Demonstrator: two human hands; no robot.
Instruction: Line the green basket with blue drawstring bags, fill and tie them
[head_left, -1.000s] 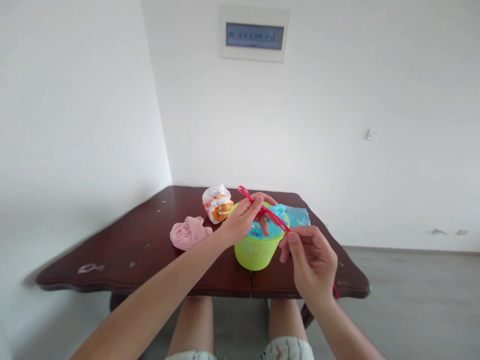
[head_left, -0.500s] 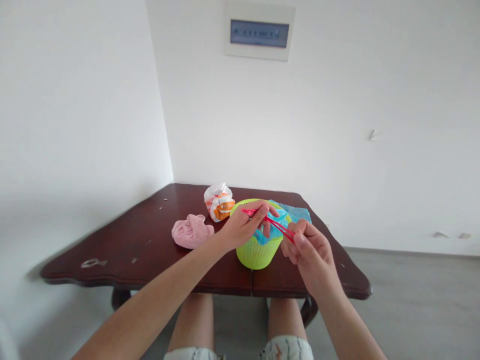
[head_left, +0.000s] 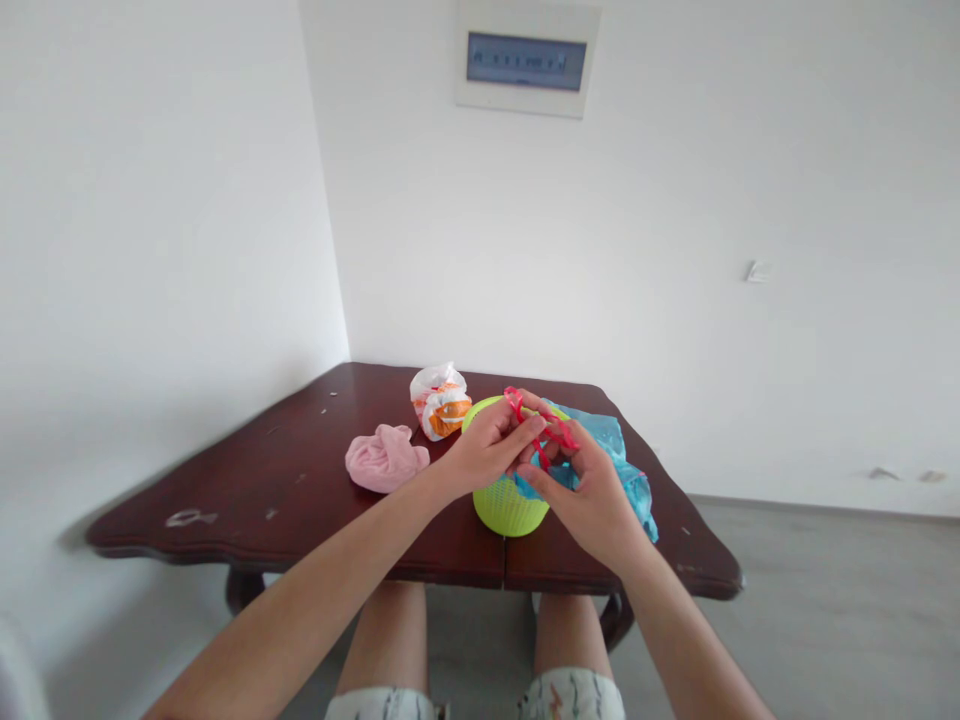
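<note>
My left hand is closed on a thin red ribbon above the basket. My right hand pinches the same ribbon close to the left fingers. Loops of it stick out around the fingertips. Just below both hands stands a light green plastic basket, its rim partly hidden by them. A blue plastic bag hangs over the basket's right side and spreads onto the tabletop. Whether the ribbon joins the bag, I cannot tell.
On the dark brown table a folded pink cloth lies left of the basket. A crumpled white and orange plastic bag sits behind it. White walls border the table's left and back.
My right hand has moved left toward the left hand. The ribbon, stretched between them before, is now slack and looped. More of the blue bag shows on the right.
</note>
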